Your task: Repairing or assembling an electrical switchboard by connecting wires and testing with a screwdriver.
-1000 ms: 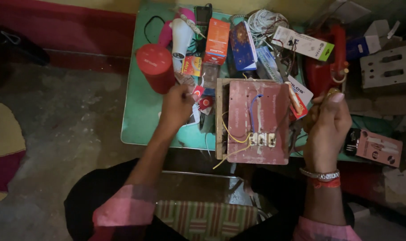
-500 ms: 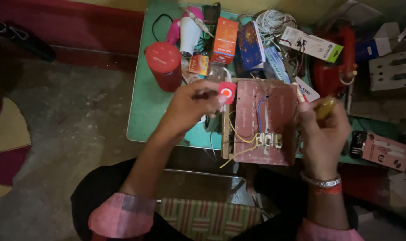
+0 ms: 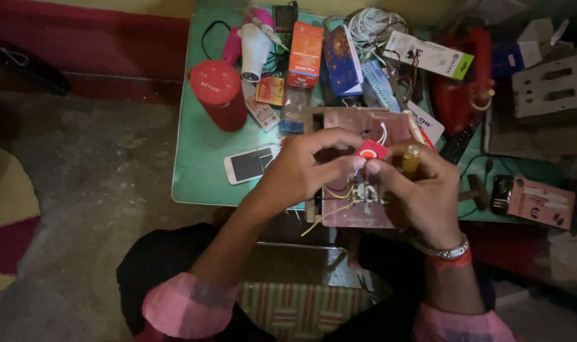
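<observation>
Both hands meet above a reddish wooden board with wires and white switches, lying on a green table. My left hand pinches a small red piece with a white ring between thumb and fingers. My right hand touches the same red piece with its fingertips and also grips a yellow-handled tool, probably a screwdriver. Yellow wires hang from the board's near edge below my hands.
A red cylinder, a white phone, a white-and-pink hair dryer, orange and blue boxes, a coil of white cord and a red iron crowd the table. A pink box lies at right.
My left hand carried the small red piece from the table's left side to over the board. My right hand came in to meet it, still gripping the yellow-handled tool.
</observation>
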